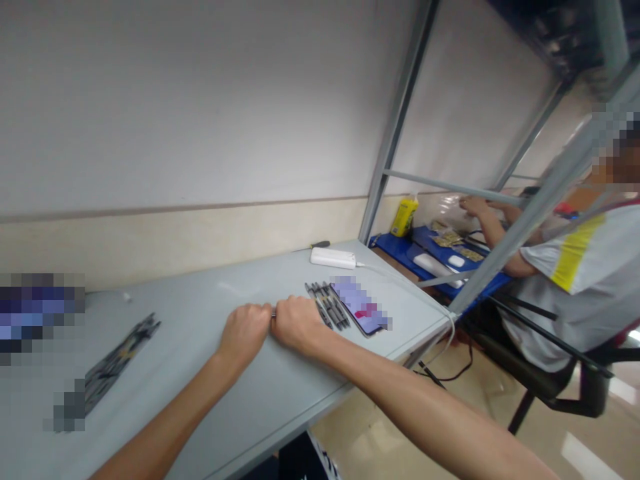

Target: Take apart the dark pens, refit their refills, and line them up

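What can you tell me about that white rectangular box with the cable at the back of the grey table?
The white rectangular plastic box, long and flat with rounded corners, lies on the pale grey table near the wall. A thin white cable runs from its right end toward the table edge. Neither hand touches it; what it is cannot be told.

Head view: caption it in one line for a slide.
Both hands, left and right, grip a small tool on a grey table beside pens.

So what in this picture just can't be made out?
- Head view: the thin item between the left hand and right hand is hidden by the closed fists.
- The phone screen is pixelated.
- The dark slim tools beside it are too small to identify.
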Demonstrator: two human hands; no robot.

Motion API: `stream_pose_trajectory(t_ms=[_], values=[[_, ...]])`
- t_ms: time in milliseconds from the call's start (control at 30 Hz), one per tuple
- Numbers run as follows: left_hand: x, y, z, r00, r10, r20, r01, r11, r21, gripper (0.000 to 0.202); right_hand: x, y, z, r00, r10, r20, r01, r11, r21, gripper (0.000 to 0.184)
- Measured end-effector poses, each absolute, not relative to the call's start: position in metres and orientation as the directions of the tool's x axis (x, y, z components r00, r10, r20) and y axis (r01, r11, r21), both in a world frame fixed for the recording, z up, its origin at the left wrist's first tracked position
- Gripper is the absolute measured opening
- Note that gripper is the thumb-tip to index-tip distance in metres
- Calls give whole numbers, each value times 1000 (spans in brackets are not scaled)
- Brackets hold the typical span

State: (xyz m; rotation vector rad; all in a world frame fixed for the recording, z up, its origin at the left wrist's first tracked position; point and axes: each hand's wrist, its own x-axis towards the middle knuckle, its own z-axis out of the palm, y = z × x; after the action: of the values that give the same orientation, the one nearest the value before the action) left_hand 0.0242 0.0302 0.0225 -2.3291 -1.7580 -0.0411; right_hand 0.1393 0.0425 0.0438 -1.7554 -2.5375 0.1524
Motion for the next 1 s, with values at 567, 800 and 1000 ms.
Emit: stream_pose_trajectory(t_ms=[567, 800, 1000], values=[[2, 35, 16, 507, 800, 320, 834, -549, 53, 26, 148, 52, 39, -358, 933, 36, 933, 359, -14, 27], [-6, 39, 10, 486, 813, 321, 764, -573, 297, 39, 152, 46, 41, -462, 884, 72, 887, 460, 48, 39], [-5, 31, 17, 346, 904, 251, 668, -425, 610, 36, 155, 47, 39, -410, 904, 119, 912, 411, 21, 43]])
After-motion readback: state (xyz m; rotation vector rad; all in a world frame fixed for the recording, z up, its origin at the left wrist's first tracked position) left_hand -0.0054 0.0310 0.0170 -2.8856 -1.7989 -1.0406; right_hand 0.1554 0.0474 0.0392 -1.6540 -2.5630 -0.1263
